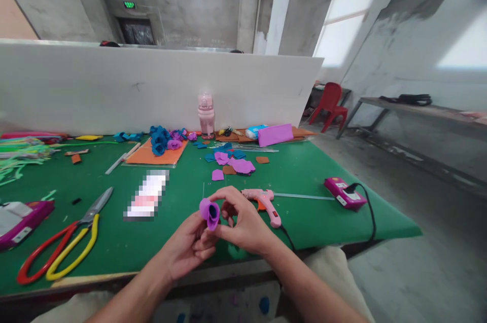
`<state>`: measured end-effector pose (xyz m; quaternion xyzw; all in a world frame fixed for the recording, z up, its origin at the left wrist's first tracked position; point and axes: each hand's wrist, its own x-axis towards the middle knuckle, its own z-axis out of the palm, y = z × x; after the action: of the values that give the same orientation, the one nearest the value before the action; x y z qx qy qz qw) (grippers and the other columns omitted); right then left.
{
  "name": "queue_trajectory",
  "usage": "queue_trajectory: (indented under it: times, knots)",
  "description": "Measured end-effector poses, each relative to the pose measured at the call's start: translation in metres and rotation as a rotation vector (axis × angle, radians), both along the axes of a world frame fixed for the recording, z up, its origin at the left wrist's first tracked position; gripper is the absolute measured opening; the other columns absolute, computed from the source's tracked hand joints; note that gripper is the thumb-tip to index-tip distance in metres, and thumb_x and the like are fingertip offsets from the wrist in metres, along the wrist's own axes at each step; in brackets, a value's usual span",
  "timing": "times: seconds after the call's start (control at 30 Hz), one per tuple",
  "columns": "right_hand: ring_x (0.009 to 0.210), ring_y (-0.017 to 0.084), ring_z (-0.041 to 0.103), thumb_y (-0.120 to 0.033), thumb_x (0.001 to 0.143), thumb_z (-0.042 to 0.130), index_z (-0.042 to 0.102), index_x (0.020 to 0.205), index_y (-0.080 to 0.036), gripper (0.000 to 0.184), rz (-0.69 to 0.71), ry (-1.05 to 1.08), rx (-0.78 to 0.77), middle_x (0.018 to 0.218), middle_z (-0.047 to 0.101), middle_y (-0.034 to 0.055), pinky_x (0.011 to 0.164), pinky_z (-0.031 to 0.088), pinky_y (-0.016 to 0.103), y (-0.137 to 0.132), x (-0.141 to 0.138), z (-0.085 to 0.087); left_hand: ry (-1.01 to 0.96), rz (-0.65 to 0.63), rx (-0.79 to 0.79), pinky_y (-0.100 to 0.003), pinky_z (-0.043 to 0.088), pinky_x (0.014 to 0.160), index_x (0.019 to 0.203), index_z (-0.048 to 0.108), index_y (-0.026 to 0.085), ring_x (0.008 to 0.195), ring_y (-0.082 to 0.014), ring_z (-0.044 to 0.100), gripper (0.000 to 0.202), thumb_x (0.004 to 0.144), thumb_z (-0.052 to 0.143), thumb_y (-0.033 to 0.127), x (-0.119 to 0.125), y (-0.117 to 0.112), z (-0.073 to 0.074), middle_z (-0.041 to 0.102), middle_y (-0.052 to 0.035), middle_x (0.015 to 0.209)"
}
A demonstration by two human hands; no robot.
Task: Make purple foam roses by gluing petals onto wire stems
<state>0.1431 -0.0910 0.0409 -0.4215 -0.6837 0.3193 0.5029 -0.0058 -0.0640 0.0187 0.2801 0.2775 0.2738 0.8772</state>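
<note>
A small purple craft flower [206, 208] with a dark blue centre is held up above the near edge of the green table. From below and the left, my left hand [186, 248] is closed around its base. My right hand [245, 221] curves round the flower's right side, thumb and forefinger at the purple petals. Just beyond my right hand lies a pink glue gun [268, 205] with a glue stick [304, 196] at its rear. Purple petal pieces [242, 166] and blue pieces [239, 154] lie loose farther back.
Red-and-yellow-handled scissors [76, 242] lie at left, near a blurred-out phone-like rectangle [147, 195]. Finished blue flowers [159, 139] rest on an orange sheet [140, 155]. A pink bottle [206, 116] stands against the white partition [152, 84]. At right sits a magenta power socket [342, 193] with a black cable.
</note>
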Motion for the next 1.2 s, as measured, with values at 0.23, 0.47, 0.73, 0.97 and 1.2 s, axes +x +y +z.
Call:
queue_trajectory:
  times: [0.23, 0.47, 0.73, 0.97, 1.2]
  knots:
    - [0.06, 0.009, 0.044, -0.016, 0.067, 0.066, 0.063, 0.095, -0.022, 0.03, -0.042, 0.019, 0.031, 0.093, 0.055, 0.0031, 0.053, 0.037, 0.022, 0.005, -0.002, -0.009, -0.045, 0.005, 0.036, -0.012, 0.017, 0.034, 0.072, 0.051, 0.016, 0.036, -0.0021, 0.01, 0.023, 0.076, 0.06, 0.037, 0.006, -0.001, -0.016, 0.025, 0.0111, 0.041]
    - [0.053, 0.007, 0.041, -0.015, 0.066, 0.066, 0.065, 0.093, -0.022, 0.028, -0.035, 0.014, -0.024, 0.091, 0.057, 0.002, 0.052, 0.036, 0.022, 0.007, -0.003, -0.014, -0.065, 0.004, -0.009, -0.014, 0.02, 0.036, 0.071, 0.054, 0.013, 0.037, -0.0033, 0.014, 0.026, 0.08, 0.054, 0.038, 0.004, 0.001, -0.016, 0.028, 0.0087, 0.042]
    - [0.053, 0.006, 0.037, -0.018, 0.059, 0.073, 0.06, 0.093, -0.021, 0.037, -0.045, 0.062, -0.119, 0.076, 0.051, -0.0033, 0.049, 0.031, 0.02, 0.006, -0.002, -0.015, -0.095, -0.029, -0.134, -0.016, 0.018, 0.037, 0.064, 0.051, 0.014, 0.036, -0.0032, 0.013, 0.027, 0.081, 0.048, 0.034, 0.006, 0.001, -0.015, 0.028, 0.0072, 0.041]
    - [0.052, 0.005, 0.037, -0.025, 0.064, 0.071, 0.058, 0.087, -0.02, 0.027, 0.0, 0.197, -0.152, 0.081, 0.054, -0.0019, 0.048, 0.032, 0.019, 0.009, -0.002, -0.02, -0.147, -0.102, -0.107, -0.015, 0.015, 0.036, 0.062, 0.045, 0.016, 0.035, -0.0028, 0.011, 0.027, 0.079, 0.049, 0.036, 0.008, 0.0, -0.019, 0.028, 0.0078, 0.041]
    - [0.075, 0.014, 0.052, -0.017, 0.063, 0.071, 0.064, 0.091, -0.022, 0.029, -0.121, 0.005, 0.058, 0.095, 0.059, 0.0027, 0.058, 0.04, 0.023, 0.007, -0.006, -0.017, -0.131, 0.005, -0.122, -0.015, 0.015, 0.035, 0.058, 0.037, 0.017, 0.034, -0.0023, 0.014, 0.032, 0.082, 0.048, 0.034, 0.011, 0.001, -0.019, 0.027, 0.0084, 0.042]
